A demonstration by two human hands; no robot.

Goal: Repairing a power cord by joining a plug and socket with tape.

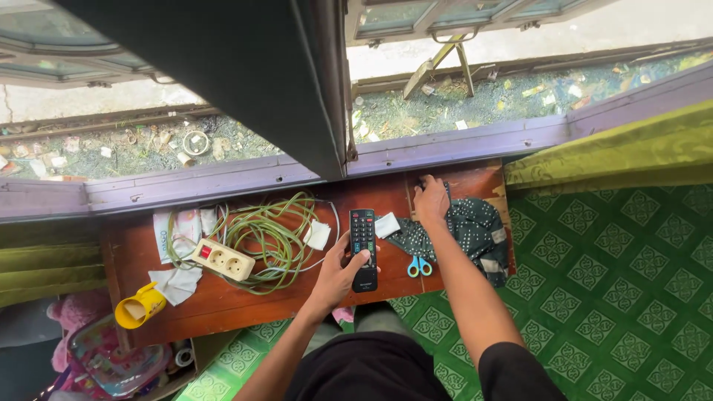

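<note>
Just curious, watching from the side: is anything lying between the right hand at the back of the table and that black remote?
The remote is already gripped in the left hand. Between it and the right hand lie only a white scrap and the edge of the dark dotted cloth, both flat on the table.

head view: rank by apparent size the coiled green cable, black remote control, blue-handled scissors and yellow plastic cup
1. coiled green cable
2. black remote control, held in the left hand
3. yellow plastic cup
4. blue-handled scissors, partly hidden under cloth, so unsure
</note>
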